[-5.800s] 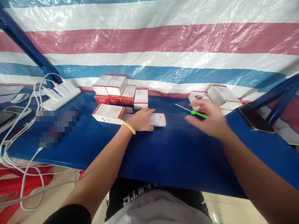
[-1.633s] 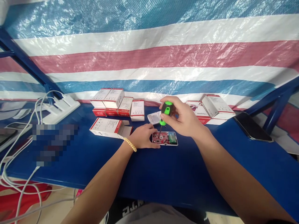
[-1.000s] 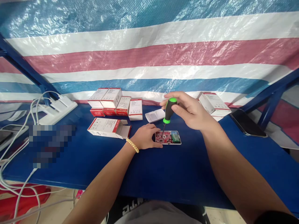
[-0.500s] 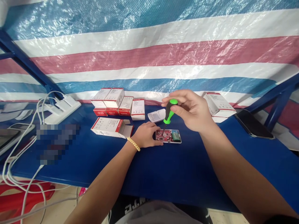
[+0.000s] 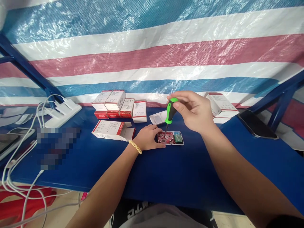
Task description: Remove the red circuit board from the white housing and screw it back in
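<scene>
My right hand (image 5: 193, 110) is closed round the top of a green and black screwdriver (image 5: 170, 114). The screwdriver leans slightly, its thin shaft pointing down at a red circuit board (image 5: 162, 137); whether the tip sits in a screw is too small to tell. The board lies face up in a white housing (image 5: 180, 144), with a green and blue part at its right end. My left hand (image 5: 147, 137), with a yellow beaded band at the wrist, grips the left end of the housing between thumb and fingers. A white plastic cover (image 5: 157, 118) lies just behind.
Several red and white boxes (image 5: 139, 111) stand at the back left, with an opened box (image 5: 109, 129) in front. More boxes (image 5: 223, 106) and a black phone (image 5: 257, 125) are at the right. A white power strip (image 5: 64, 112) with cables (image 5: 9, 175) occupies the left of the blue table (image 5: 166, 177).
The screwdriver's handle has turned and shifted slightly up in my right hand, and more of its shaft shows. My left hand still holds the housing in the same place.
</scene>
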A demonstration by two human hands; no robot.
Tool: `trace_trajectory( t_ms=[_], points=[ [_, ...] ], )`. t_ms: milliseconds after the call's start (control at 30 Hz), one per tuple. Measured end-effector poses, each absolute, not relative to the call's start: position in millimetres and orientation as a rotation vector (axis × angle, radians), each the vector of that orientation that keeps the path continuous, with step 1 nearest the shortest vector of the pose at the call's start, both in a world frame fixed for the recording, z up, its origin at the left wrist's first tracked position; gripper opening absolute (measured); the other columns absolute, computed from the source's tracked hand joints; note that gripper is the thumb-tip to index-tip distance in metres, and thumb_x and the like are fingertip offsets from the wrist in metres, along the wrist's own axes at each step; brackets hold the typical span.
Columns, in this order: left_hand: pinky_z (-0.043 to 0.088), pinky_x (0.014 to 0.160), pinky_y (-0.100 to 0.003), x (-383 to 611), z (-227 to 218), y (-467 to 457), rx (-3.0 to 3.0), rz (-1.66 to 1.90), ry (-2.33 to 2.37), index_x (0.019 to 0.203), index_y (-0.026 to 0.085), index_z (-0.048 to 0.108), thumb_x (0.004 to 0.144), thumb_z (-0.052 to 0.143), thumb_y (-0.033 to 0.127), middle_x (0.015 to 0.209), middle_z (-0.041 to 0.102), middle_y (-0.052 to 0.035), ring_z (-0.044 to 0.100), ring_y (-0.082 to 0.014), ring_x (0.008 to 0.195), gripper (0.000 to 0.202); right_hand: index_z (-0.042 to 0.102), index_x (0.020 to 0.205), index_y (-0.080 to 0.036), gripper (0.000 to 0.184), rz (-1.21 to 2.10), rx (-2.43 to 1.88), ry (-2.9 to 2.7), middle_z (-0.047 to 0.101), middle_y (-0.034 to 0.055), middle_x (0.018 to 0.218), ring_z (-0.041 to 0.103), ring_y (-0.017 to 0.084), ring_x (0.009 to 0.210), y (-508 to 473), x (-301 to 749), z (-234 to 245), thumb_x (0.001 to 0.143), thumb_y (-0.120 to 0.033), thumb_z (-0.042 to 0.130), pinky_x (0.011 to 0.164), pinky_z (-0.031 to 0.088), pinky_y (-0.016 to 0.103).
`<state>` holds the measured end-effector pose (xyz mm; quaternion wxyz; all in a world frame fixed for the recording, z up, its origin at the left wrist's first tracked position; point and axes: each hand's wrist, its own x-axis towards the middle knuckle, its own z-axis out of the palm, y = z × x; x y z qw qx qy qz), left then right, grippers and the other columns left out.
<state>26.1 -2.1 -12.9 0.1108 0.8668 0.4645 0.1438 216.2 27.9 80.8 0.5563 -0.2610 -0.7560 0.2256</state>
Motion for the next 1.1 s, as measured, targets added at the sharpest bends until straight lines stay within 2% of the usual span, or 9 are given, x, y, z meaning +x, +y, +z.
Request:
trace_trajectory(
  t_ms=[100,167,267,367,533,733,833,1000,1100],
  points=[
    [0.048,0.09,-0.041,26.1,-13.6,-2.7,2.548,0.42,1.364,0.122,0.017,0.058,0.07,0.068,0.064,0.114,0.061,-0.0106,0.059,-0.0284,0.103,0.071,0.064,0.107,-0.022,0.02,0.62,-0.575,-1.779,0.066,0.0051,0.107,0.064,0.017,0.098,29.5,213.9,77.5,0.092,-0.033,0.056,0.08,0.056,0.032],
    [0.047,0.091,-0.042,25.9,-14.3,-2.6,2.562,0.426,1.366,0.124,0.016,0.056,0.07,0.068,0.063,0.116,0.061,-0.0114,0.058,-0.0293,0.105,0.073,0.066,0.103,-0.022,0.023,0.558,-0.562,-1.752,0.064,0.0052,0.112,0.063,0.018,0.1,32.1,210.0,73.4,0.086,-0.036,0.066,0.077,0.056,0.031],
    [0.046,0.095,-0.043,25.5,-14.3,-2.5,2.583,0.469,1.331,0.124,0.016,0.054,0.071,0.068,0.061,0.12,0.058,-0.0124,0.056,-0.0296,0.109,0.072,0.069,0.098,-0.023,0.032,0.395,-0.605,-1.688,0.064,0.0028,0.096,0.062,0.017,0.086,35.5,206.8,68.9,0.07,-0.035,0.081,0.071,0.055,0.031],
    [0.044,0.099,-0.042,26.3,-12.5,-3.1,2.59,0.544,1.243,0.119,0.016,0.055,0.07,0.071,0.058,0.122,0.054,-0.0122,0.053,-0.0282,0.113,0.067,0.069,0.099,-0.022,0.024,0.437,-0.591,-1.712,0.064,0.0011,0.085,0.061,0.015,0.077,34.8,210.6,70.4,0.077,-0.029,0.075,0.071,0.054,0.031],
    [0.043,0.099,-0.041,30.4,-12.4,-4.6,2.556,0.552,1.21,0.104,0.018,0.057,0.069,0.074,0.047,0.123,0.051,-0.0106,0.052,-0.0273,0.112,0.049,0.061,0.109,-0.023,0.025,0.694,-0.474,-1.911,0.067,0.0042,0.106,0.064,0.017,0.096,29.2,218.2,77.3,0.088,-0.037,0.062,0.085,0.053,0.033],
    [0.038,0.099,-0.046,33.9,-16.8,-4.7,2.512,0.494,1.182,0.103,0.018,0.056,0.073,0.072,0.043,0.125,0.049,-0.0108,0.049,-0.0283,0.117,0.043,0.061,0.078,-0.022,0.032,0.365,-0.563,-1.684,0.065,0.0027,0.093,0.062,0.02,0.088,34.3,213.1,75.5,0.066,-0.041,0.083,0.075,0.054,0.037],
    [0.038,0.097,-0.045,35.1,-16.3,-5.3,2.499,0.49,1.179,0.101,0.018,0.055,0.074,0.071,0.043,0.124,0.05,-0.0105,0.05,-0.0277,0.116,0.041,0.066,0.079,-0.023,0.021,0.416,-0.552,-1.666,0.064,0.0021,0.082,0.062,0.018,0.078,34.1,214.7,77.5,0.07,-0.036,0.081,0.071,0.055,0.037],
    [0.039,0.095,-0.044,36.0,-15.0,-6.8,2.462,0.468,1.214,0.102,0.018,0.054,0.076,0.069,0.046,0.123,0.05,-0.0096,0.052,-0.0257,0.109,0.041,0.067,0.102,-0.022,0.021,0.697,-0.539,-1.793,0.068,0.0042,0.102,0.064,0.018,0.094,27.9,217.0,80.5,0.088,-0.038,0.062,0.082,0.056,0.035],
    [0.039,0.094,-0.044,36.3,-15.4,-6.6,2.465,0.454,1.218,0.102,0.018,0.053,0.077,0.068,0.047,0.122,0.05,-0.0101,0.051,-0.0266,0.111,0.041,0.065,0.098,-0.022,0.023,0.621,-0.523,-1.786,0.066,0.0035,0.105,0.063,0.017,0.094,29.8,213.8,76.9,0.085,-0.041,0.065,0.079,0.055,0.032]
  ],
)
